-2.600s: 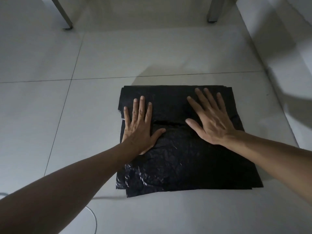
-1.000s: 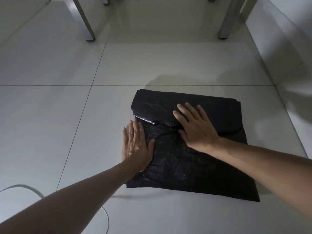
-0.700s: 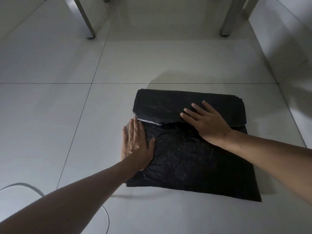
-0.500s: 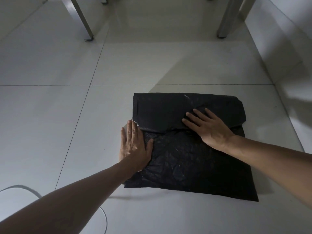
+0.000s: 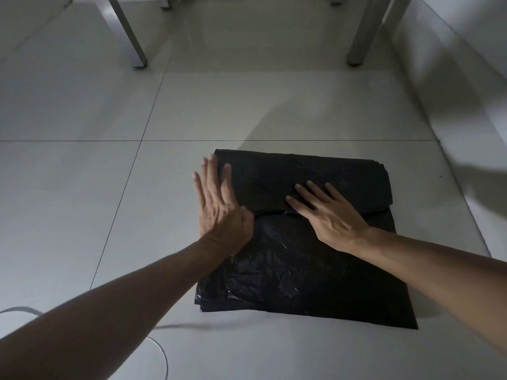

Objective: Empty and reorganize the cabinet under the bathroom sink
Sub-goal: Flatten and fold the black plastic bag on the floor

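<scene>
A folded black plastic bag (image 5: pixel 301 242) lies flat on pale floor tiles (image 5: pixel 109 187), centre-right of frame. Your left hand (image 5: pixel 219 212) and right hand (image 5: pixel 326 215) press it, fingers straight and spread. It looks light, soft and slippery; pinch a folded edge.

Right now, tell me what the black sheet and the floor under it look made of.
Black sheet: looks like thin plastic film, probably folded bin bags; crinkled, with small glossy highlights.
Floor: seemingly glazed ceramic tile; pale, smooth, faintly reflective, with thin dark joint lines.
</scene>
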Tool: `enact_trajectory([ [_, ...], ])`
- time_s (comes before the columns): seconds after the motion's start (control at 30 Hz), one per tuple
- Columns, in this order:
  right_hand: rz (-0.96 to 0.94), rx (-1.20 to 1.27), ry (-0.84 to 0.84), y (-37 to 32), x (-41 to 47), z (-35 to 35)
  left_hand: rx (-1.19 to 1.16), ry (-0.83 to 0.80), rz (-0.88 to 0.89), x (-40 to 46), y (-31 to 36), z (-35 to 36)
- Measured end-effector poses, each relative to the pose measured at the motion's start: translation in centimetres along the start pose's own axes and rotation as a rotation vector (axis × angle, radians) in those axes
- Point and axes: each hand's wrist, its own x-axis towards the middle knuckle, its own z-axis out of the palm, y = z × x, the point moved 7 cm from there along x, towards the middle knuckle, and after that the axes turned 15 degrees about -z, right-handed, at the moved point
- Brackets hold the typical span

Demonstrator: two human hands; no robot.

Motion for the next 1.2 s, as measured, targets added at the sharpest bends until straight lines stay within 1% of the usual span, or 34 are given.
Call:
enact_trajectory([
  [0.07,0.000,0.002,0.006,-0.1,0.0,0.1,0.048,-0.047,0.095,1.2,1.8,0.6],
  [0.17,-0.002,-0.003,0.018,-0.1,0.0,0.5,0.282,-0.204,0.286,2.0,3.5,4.1],
  [0.23,0.002,-0.004,0.021,-0.1,0.0,0.7,0.414,-0.291,0.334,2.5,2.9,6.5],
  [0.3,0.011,0.006,0.035,0.0,-0.2,0.8,0.488,-0.358,0.269,3.2,0.9,8.0],
  [0.37,0.020,0.018,0.041,0.0,-0.2,1.0,0.469,-0.393,0.163,3.8,-1.1,8.4],
  [0.43,0.021,0.035,0.033,0.0,-0.1,1.2,0.427,-0.406,0.098,4.0,-2.2,8.5],
  [0.53,0.022,0.032,0.034,0.1,-0.2,0.7,0.410,-0.408,0.085,4.0,-2.3,8.6],
  [0.6,0.080,0.073,0.103,0.3,0.1,-0.7,0.409,-0.404,0.081,4.0,-2.2,8.6],
  [0.67,0.159,0.172,0.188,0.2,1.4,-2.0,0.400,-0.398,0.077,4.0,-2.3,8.6],
  [0.7,0.201,0.212,0.194,0.3,2.3,-2.2,0.395,-0.395,0.077,4.0,-2.3,8.6],
  [0.83,0.373,0.214,0.032,2.9,4.1,0.0,0.373,-0.405,0.061,3.9,-2.5,8.8],
  [0.97,0.571,0.164,-0.046,7.6,-0.4,1.8,0.366,-0.428,0.046,4.1,-2.8,8.9],
  [1.03,0.623,0.156,-0.083,8.9,-2.6,2.2,0.364,-0.434,0.043,4.1,-2.9,8.9],
  [1.13,0.694,0.209,-0.111,10.0,-5.0,2.6,0.363,-0.454,0.039,4.1,-2.9,9.0],
  [1.2,0.694,0.250,-0.145,10.5,-5.9,2.9,0.366,-0.478,0.040,4.1,-2.9,8.9],
])
